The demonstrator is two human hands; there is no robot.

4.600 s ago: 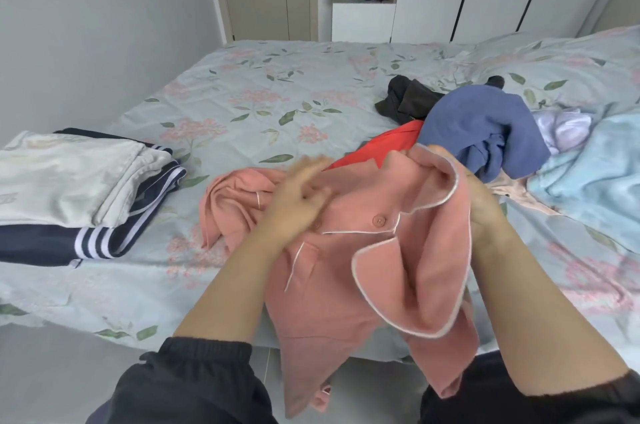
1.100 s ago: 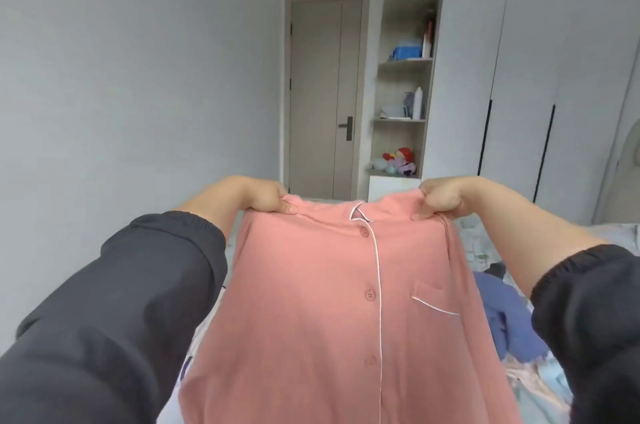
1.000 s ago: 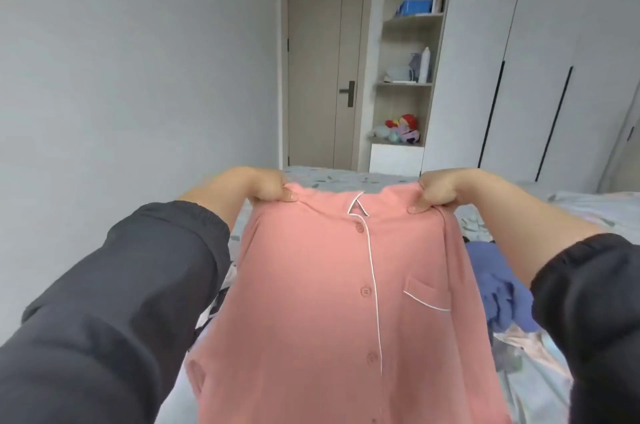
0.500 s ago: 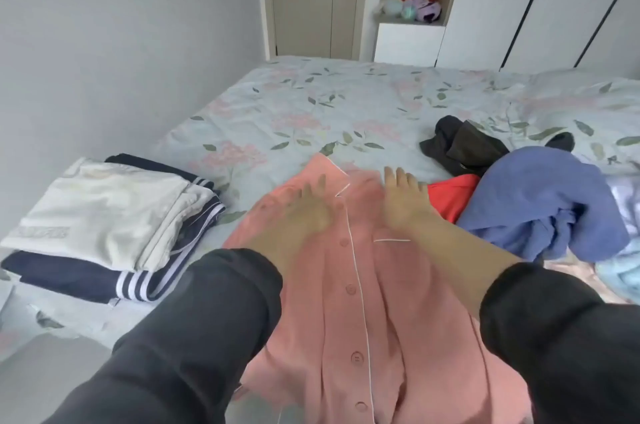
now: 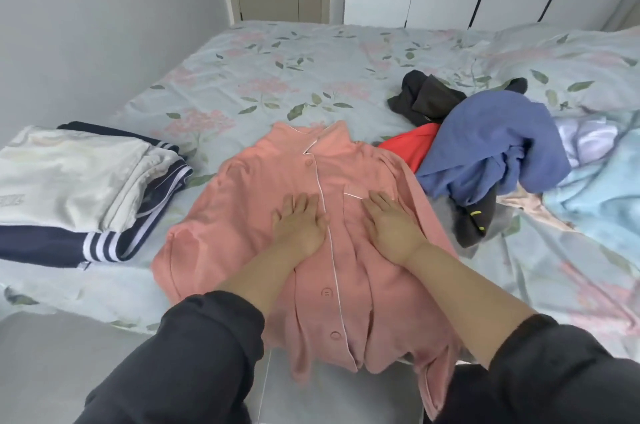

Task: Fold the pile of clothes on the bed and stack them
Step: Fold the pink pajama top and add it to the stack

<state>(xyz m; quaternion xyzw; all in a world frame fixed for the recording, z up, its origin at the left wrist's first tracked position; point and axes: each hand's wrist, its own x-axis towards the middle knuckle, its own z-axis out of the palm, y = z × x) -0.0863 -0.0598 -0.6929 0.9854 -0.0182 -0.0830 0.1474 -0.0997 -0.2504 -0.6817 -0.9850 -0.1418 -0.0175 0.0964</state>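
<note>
Well left of the salmon-pink pajama shirt, on the floral bed: a folded stack, cream garment over a navy striped one. Partway through the job, judging by that.

On the shirt, just left of its white-piped placket: left hand, flat, fingers straight, pressing the cloth and gripping nothing. Just right of the placket, at the chest pocket: right hand, likewise flat and pressing.

Looks like the smoothing step, before any fold. Next, probably: sleeves and sides in toward the placket, then hem doubled up to the collar. Calls for drawing the hem up onto the bed first, and for freeing the right side from its neighbours.

Spread front-up and buttoned, collar away from the person, left sleeve rumpled outward, soft wrinkles around the buttons, hem drooping off the bed edge. Thin, limp knit by appearance; likely to slide if tugged from one side only.

Touching the shirt's right shoulder: a red garment, under a blue garment. Beyond those, a dark garment. Further right of the shirt: a lilac piece and a light-blue piece, all unfolded.
</note>
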